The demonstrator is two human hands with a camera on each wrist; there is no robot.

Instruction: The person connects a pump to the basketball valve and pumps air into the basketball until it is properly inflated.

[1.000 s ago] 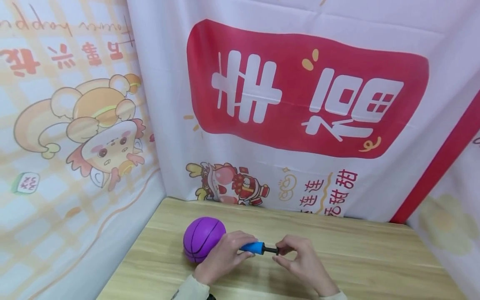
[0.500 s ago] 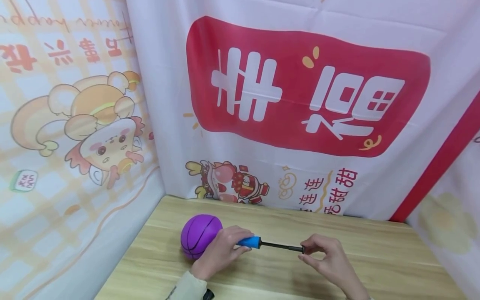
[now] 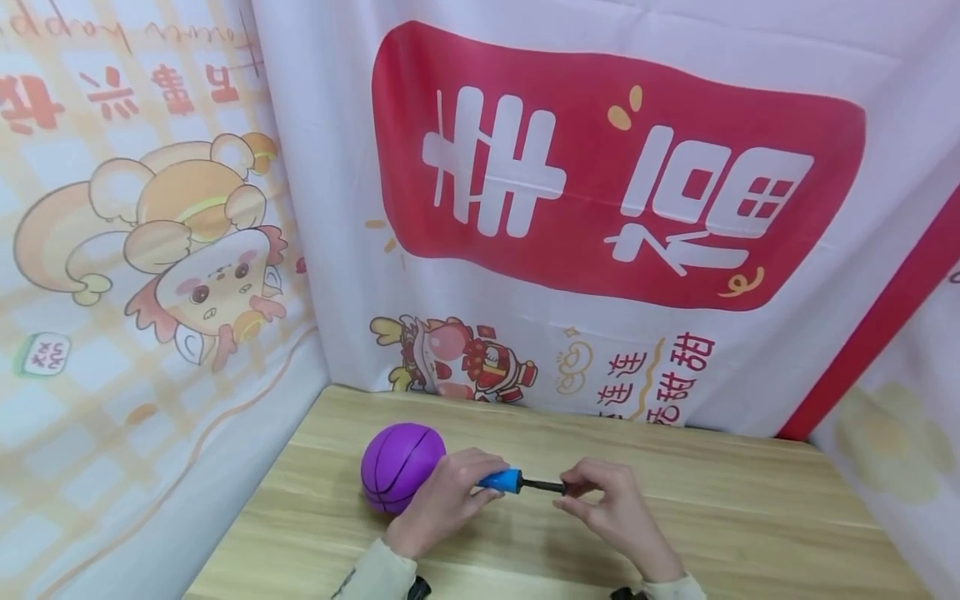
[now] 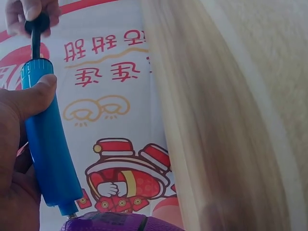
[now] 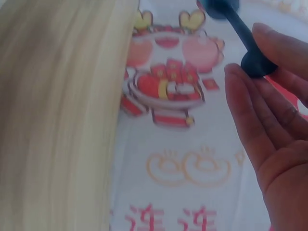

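Observation:
A purple ball [image 3: 402,467] with black seam lines rests on the table in the head view. My left hand [image 3: 447,502] grips the blue barrel of a hand pump [image 3: 504,481] just right of the ball. In the left wrist view the lower end of the pump barrel [image 4: 53,149] meets the purple ball [image 4: 120,222] through a short metal needle. My right hand [image 3: 611,508] pinches the black handle at the end of the pump's rod, which stands partly drawn out. The right wrist view shows the fingers around that black handle [image 5: 257,65].
Under the hands lies a light wood-grain table [image 3: 720,508]. Behind it hangs a white cloth [image 3: 480,292] with a large red panel and cartoon prints. Another printed cloth [image 3: 180,350] borders the left side.
My right hand drew the pump rod far out to the right, then pushed it partway back toward the barrel. The left hand keeps its grip beside the ball.

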